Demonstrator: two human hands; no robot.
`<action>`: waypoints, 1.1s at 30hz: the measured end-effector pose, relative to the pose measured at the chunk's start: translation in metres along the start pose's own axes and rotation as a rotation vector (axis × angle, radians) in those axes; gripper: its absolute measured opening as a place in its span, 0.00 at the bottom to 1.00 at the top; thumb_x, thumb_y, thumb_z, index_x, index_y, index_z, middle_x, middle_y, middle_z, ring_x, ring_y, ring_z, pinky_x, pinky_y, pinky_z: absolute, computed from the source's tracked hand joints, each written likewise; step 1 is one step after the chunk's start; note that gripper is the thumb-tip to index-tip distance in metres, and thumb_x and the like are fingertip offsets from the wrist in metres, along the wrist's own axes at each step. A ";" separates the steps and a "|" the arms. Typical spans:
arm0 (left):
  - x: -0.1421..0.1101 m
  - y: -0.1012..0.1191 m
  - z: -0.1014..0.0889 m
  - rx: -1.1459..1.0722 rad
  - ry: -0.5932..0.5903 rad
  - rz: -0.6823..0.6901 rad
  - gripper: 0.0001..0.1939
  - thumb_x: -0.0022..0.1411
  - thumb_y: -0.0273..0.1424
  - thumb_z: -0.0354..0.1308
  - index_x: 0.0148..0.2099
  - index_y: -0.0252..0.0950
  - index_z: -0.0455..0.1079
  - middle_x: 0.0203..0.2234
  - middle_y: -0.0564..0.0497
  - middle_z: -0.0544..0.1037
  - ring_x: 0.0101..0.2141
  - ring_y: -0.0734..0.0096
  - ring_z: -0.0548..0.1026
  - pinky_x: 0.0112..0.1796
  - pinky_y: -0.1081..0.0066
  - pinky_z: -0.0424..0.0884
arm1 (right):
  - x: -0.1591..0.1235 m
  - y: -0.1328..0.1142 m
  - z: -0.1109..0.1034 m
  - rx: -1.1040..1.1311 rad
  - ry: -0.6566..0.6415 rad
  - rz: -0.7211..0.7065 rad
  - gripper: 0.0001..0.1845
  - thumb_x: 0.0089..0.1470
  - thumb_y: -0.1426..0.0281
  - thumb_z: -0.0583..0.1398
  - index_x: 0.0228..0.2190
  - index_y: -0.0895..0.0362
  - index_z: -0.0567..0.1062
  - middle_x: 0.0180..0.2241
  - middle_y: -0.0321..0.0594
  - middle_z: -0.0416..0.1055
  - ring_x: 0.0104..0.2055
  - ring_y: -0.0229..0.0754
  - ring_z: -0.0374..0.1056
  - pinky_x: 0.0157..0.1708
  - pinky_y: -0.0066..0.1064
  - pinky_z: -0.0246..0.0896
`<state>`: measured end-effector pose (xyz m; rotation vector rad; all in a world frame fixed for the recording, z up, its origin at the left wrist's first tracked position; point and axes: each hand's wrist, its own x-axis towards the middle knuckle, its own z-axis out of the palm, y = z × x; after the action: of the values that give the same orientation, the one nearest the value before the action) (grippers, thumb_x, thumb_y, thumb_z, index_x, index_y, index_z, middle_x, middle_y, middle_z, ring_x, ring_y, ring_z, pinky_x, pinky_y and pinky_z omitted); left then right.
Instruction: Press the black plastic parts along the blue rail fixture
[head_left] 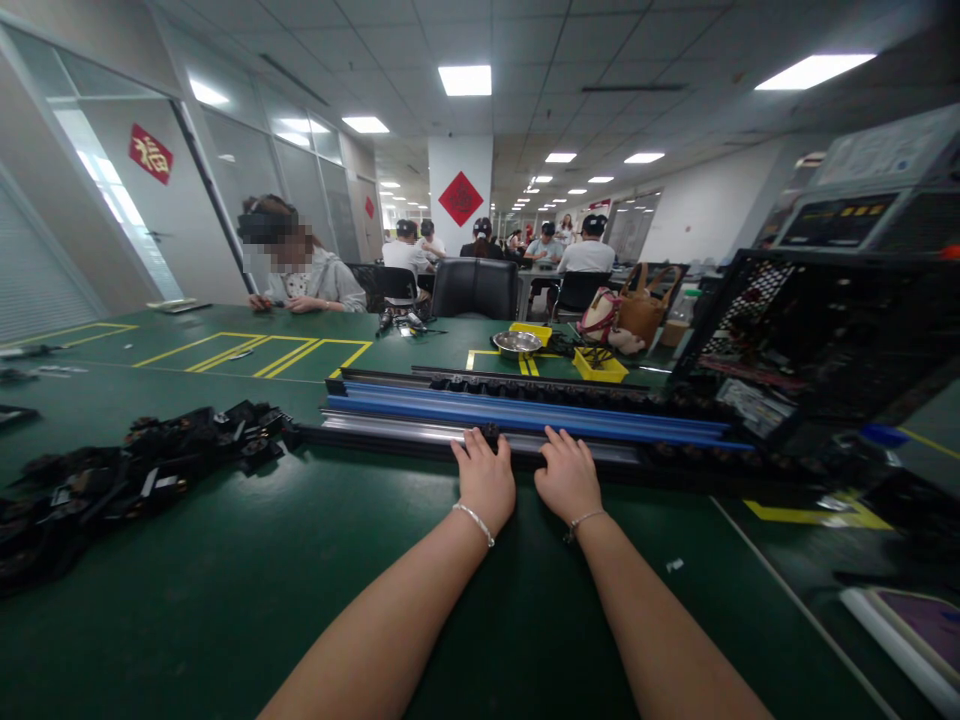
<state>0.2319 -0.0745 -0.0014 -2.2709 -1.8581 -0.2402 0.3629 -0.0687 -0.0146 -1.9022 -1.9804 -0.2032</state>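
Observation:
A long metal rail assembly [390, 424], silver channel with black edges, lies across the green table in front of me. My left hand [486, 487] rests palm down at its near edge, with a small black part [490, 432] between the thumb and forefinger. To the right, my right hand [568, 476] lies over the same rail, fingers apart and touching it; nothing shows in its grasp. Just behind the silver channel runs a long blue strip [525, 407]. A row of small black parts [495, 386] lines the rail behind that.
A heap of black parts [97, 480] lies left. Yellow trays [600, 368] and a metal bowl [517, 343] stand behind the rails. An open black case [817, 340] rises at right. Across the table sits a person [315, 275] with hands on small items.

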 end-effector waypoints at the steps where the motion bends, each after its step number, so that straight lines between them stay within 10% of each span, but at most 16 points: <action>1: 0.000 0.000 -0.001 0.000 -0.008 -0.002 0.28 0.60 0.34 0.48 0.62 0.35 0.56 0.59 0.31 0.59 0.59 0.42 0.55 0.53 0.42 0.47 | 0.000 0.000 0.000 0.000 -0.002 0.001 0.17 0.43 0.77 0.52 0.35 0.60 0.75 0.58 0.45 0.60 0.61 0.50 0.51 0.58 0.46 0.42; 33: 0.002 -0.011 -0.006 0.041 -0.075 -0.029 0.29 0.60 0.36 0.46 0.63 0.34 0.55 0.59 0.31 0.58 0.59 0.40 0.53 0.54 0.41 0.40 | 0.000 0.000 0.002 -0.007 -0.018 0.011 0.18 0.44 0.76 0.52 0.36 0.59 0.75 0.58 0.43 0.59 0.61 0.50 0.50 0.60 0.46 0.38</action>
<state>0.2214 -0.0722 0.0052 -2.2570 -1.9148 -0.1220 0.3625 -0.0677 -0.0163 -1.9250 -1.9829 -0.1910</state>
